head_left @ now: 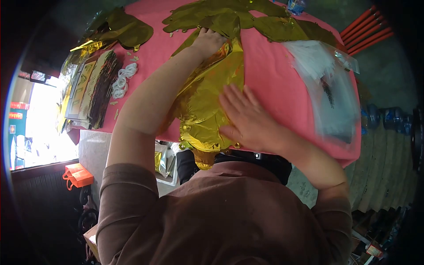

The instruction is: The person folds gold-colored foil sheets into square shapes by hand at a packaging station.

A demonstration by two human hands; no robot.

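Note:
A flat, crinkled gold foil balloon [207, 92] with small tabs along its edge runs down the table toward me, its near end hanging over the front edge. At the balloon's far part, my left hand [209, 43] is closed on the foil, with the fingers bent and their tips partly hidden. My right hand [249, 118] lies open along the balloon's right side, fingers straight and spread, partly over the foil. Beyond my left hand, more flat gold foil balloons [194, 17] are spread across the pink tablecloth [276, 88].
Left on the table are a row of packed flat sleeves [90, 90], white ribbon rolls [120, 84] and another foil piece [126, 28]. Clear plastic bags [331, 92] lie at the right. Orange poles [366, 31] and water bottles [393, 119] stand beyond; an orange bag [78, 176] is lower left.

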